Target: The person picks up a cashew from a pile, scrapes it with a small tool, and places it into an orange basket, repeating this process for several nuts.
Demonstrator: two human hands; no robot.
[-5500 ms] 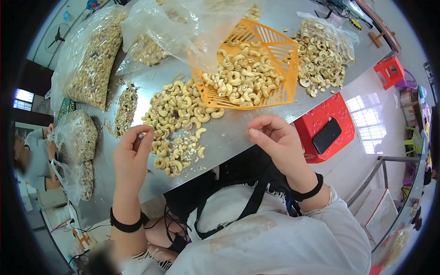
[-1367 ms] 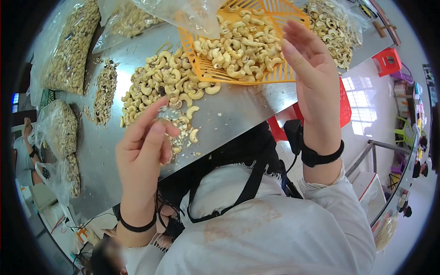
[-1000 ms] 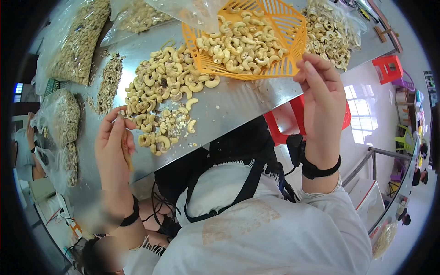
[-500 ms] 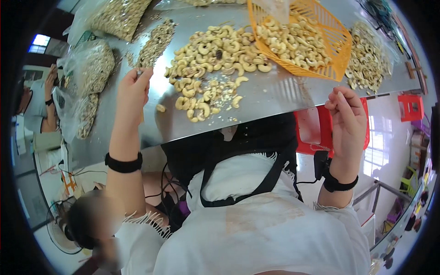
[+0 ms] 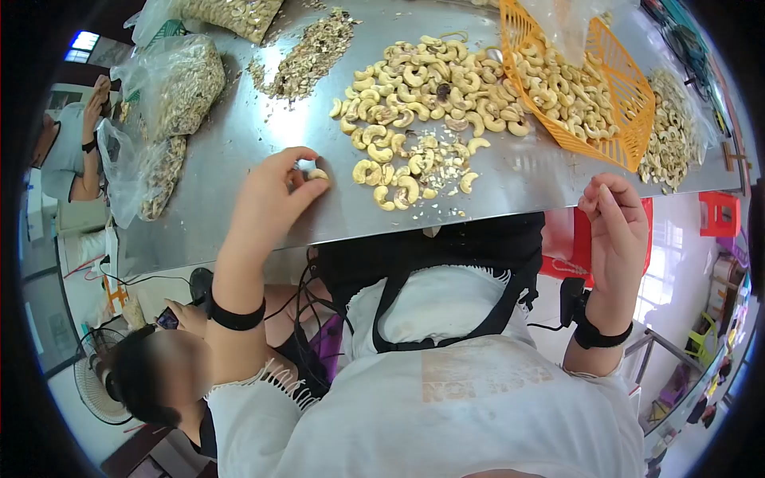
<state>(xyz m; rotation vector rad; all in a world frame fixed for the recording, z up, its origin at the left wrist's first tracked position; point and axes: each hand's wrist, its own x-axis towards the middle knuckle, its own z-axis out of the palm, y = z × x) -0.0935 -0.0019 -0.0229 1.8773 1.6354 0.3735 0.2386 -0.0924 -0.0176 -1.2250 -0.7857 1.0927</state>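
My left hand [image 5: 275,195] is low over the metal table [image 5: 239,223], fingers curled round a small blue-white thing [image 5: 305,166] too small to name. A single cashew [image 5: 318,174] lies at its thumb and fingertips. My right hand [image 5: 617,213] is raised past the table's front edge, thumb and fingertips pinched together; what they hold, if anything, is too small to tell. Between the hands lies a loose pile of cashews [image 5: 430,80], with crumbs and broken bits [image 5: 446,163] at its near side.
An orange basket [image 5: 637,111] with cashews stands at the back right, beside a heap of pieces [image 5: 668,131]. Bags of nuts [image 5: 191,88] line the left. Brown scraps [image 5: 315,56] lie at the back. A red stool [image 5: 717,213] is on the right. Another person [image 5: 151,374] is at lower left.
My left hand has come down and toward me to the single cashew, its thumb and forefinger now apart around it. The view has shifted left. My right hand keeps its pinch.
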